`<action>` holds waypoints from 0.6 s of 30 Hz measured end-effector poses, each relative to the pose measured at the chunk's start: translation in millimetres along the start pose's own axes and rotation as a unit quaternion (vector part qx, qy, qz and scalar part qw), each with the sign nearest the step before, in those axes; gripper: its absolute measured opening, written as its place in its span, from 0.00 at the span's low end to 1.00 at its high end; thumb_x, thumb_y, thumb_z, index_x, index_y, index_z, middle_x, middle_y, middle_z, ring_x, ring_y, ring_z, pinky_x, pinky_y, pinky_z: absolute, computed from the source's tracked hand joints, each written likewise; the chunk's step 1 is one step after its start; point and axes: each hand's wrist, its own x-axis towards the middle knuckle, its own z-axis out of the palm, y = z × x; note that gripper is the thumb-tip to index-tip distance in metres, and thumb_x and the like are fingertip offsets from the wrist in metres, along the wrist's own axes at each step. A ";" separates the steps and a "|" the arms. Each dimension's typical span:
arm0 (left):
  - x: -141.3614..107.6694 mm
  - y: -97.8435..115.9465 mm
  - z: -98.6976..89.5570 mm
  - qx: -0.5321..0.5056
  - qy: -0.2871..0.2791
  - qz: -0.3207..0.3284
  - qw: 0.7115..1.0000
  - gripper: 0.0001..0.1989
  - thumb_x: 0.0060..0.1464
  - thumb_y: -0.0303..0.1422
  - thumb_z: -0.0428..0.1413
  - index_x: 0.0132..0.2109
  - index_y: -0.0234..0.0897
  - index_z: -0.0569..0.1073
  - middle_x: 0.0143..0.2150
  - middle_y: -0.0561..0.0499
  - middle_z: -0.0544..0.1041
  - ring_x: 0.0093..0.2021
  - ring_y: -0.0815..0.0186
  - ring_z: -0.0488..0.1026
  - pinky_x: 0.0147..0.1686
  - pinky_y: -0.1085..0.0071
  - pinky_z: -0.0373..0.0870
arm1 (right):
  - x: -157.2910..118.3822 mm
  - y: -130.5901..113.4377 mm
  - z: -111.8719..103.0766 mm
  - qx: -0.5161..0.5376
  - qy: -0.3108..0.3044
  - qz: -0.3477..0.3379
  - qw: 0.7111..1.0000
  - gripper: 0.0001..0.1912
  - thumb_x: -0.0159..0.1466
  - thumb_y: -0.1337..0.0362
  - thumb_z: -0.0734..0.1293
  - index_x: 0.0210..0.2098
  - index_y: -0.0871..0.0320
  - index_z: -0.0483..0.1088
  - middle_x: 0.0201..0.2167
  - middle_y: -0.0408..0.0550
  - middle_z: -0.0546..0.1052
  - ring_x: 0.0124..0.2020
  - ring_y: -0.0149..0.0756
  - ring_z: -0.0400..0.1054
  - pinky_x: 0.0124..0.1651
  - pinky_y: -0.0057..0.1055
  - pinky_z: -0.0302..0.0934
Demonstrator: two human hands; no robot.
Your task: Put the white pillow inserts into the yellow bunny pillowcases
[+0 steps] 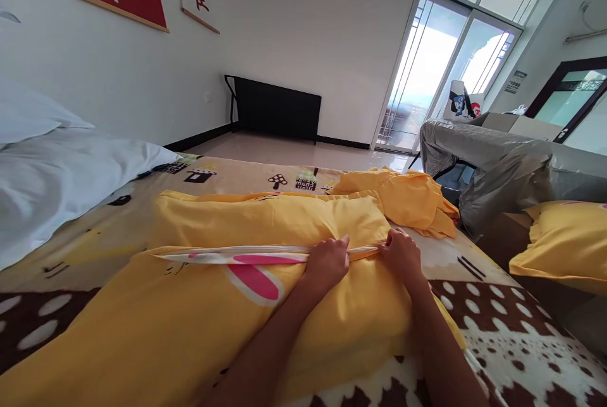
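A yellow pillowcase with a pink-and-white rabbit-ear print lies spread over the bed in front of me. Its long opening, edged in white, runs from left to right across the middle. My left hand is closed on this edge right of the ear print. Farther right, my right hand pinches the same edge near its end. A plump yellow pillow-like part bulges just beyond the opening. The fingertips of both hands are partly hidden in the fabric.
The bed has a patterned brown-and-beige blanket. White pillows lie at left, a crumpled yellow cloth at the far right of the bed. Another yellow pillow sits beside a plastic-wrapped item. A black folded table leans on the wall.
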 end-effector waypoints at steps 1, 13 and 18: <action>0.2 -0.5 -0.2 0.001 0.000 -0.003 1.000 0.10 0.56 0.31 0.45 0.41 0.38 0.69 0.35 0.44 0.78 0.38 0.57 0.76 0.36 0.66 0.69 | 1.2 1.1 -0.5 0.015 -0.001 -0.008 1.000 0.05 0.53 0.65 0.61 0.22 0.57 0.63 0.29 0.48 0.72 0.28 0.34 0.64 0.28 0.27 0.49; 2.5 -3.3 -1.6 0.000 0.001 -0.031 1.000 0.10 0.55 0.31 0.46 0.41 0.38 0.69 0.35 0.45 0.78 0.37 0.59 0.76 0.35 0.68 0.68 | 8.6 19.5 -22.4 0.134 -0.038 -0.095 0.986 0.12 0.52 0.68 0.59 0.33 0.57 0.72 0.29 0.45 0.76 0.27 0.32 0.67 0.33 0.27 0.58; 3.3 -4.8 0.0 -0.005 0.006 -0.029 1.000 0.10 0.55 0.31 0.46 0.38 0.36 0.71 0.36 0.43 0.78 0.36 0.59 0.76 0.34 0.67 0.68 | 2.7 14.1 -14.7 0.115 -0.098 -0.140 0.979 0.10 0.51 0.70 0.62 0.29 0.55 0.74 0.30 0.43 0.75 0.29 0.31 0.65 0.34 0.26 0.57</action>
